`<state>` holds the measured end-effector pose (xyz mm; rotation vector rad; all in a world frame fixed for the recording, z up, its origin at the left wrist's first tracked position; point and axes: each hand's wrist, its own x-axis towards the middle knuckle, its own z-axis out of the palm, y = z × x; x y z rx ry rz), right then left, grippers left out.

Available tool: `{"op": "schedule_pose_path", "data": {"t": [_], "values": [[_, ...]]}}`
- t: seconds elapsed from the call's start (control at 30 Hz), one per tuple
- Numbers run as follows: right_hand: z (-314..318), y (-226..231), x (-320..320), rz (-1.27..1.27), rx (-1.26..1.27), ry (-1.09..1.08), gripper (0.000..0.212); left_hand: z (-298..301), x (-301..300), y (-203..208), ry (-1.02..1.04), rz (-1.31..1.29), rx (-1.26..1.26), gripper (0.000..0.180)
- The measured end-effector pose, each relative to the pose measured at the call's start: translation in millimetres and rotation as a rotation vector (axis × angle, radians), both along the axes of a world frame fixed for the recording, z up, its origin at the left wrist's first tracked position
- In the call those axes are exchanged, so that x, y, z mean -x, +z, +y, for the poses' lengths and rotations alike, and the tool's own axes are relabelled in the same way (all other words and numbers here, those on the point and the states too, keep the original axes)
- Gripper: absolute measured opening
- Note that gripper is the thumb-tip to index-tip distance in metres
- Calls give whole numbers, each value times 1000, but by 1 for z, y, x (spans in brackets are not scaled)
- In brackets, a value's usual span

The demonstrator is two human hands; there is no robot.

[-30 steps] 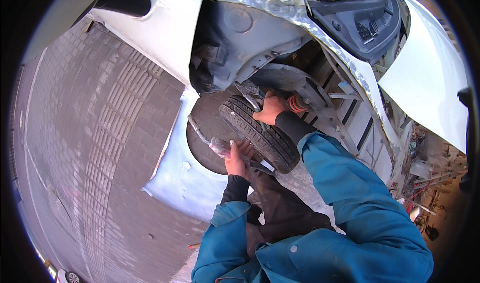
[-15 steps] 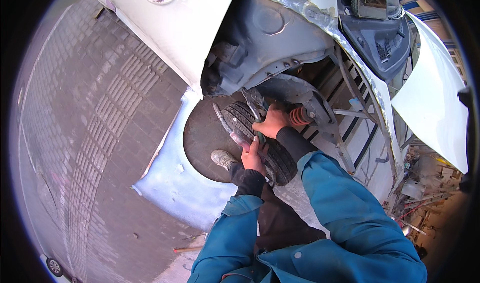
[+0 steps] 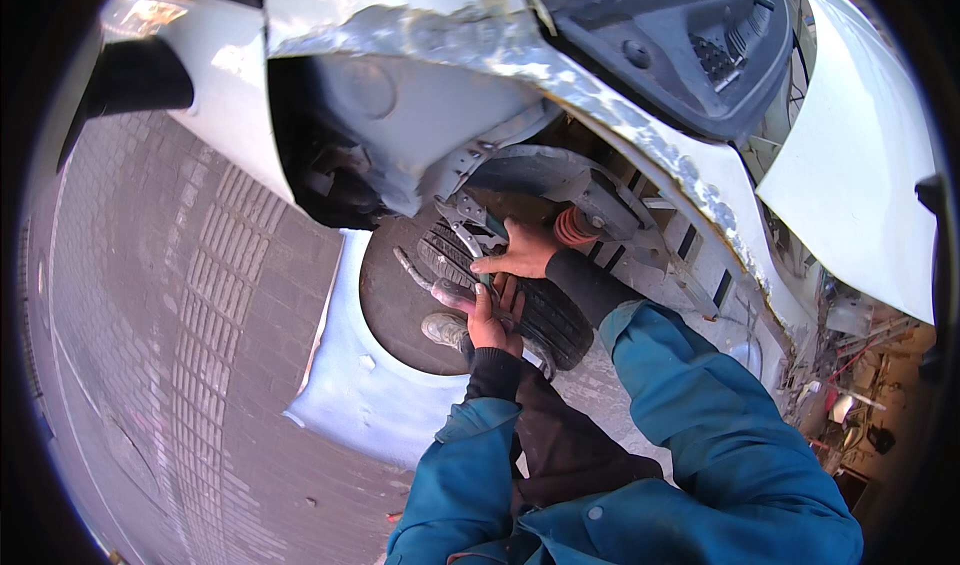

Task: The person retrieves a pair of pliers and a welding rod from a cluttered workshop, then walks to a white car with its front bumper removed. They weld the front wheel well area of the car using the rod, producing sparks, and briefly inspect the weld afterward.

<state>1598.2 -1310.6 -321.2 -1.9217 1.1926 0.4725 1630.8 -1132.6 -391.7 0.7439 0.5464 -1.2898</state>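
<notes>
Car body [image 3: 480, 35]: white, dented, arched over the tyre. Pavement [image 3: 170, 365]: grey brick, spread left of the tyre. Panel [image 3: 350, 395]: pale blue, laid flat under the tyre. Tyre [image 3: 555, 315]: black, treaded, seated in the wheel arch. Spring [image 3: 572, 227]: orange, seen just right of the tyre. Right hand [image 3: 520, 255]: laid on the tyre's top, fingers together and extended, clamped on nothing. Left hand [image 3: 488, 320]: against the tyre's tread, fingers curled around a metal tool [image 3: 415, 270].

Outdoors in daylight: grey brick paving [image 3: 180, 295] fills the left side, a pale sheet [image 3: 350, 395] lies on it, and scattered clutter [image 3: 860, 405] sits at far right.
</notes>
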Motion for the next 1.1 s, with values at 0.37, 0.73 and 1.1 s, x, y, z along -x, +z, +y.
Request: {"op": "schedule_pose_path", "data": {"t": [0.37, 0.73, 1.1], "values": [[8, -7, 64, -935, -1480, -654, 76, 8, -3, -29, -151, 73, -64, 47], [31, -3, 71, -1070, -1597, -694, 70, 19, -9, -49, -259, 108, -181, 27], [23, -13, 66, -1043, -1613, -656, 64, 34, 6, -45, -308, -97, -141, 29]]}}
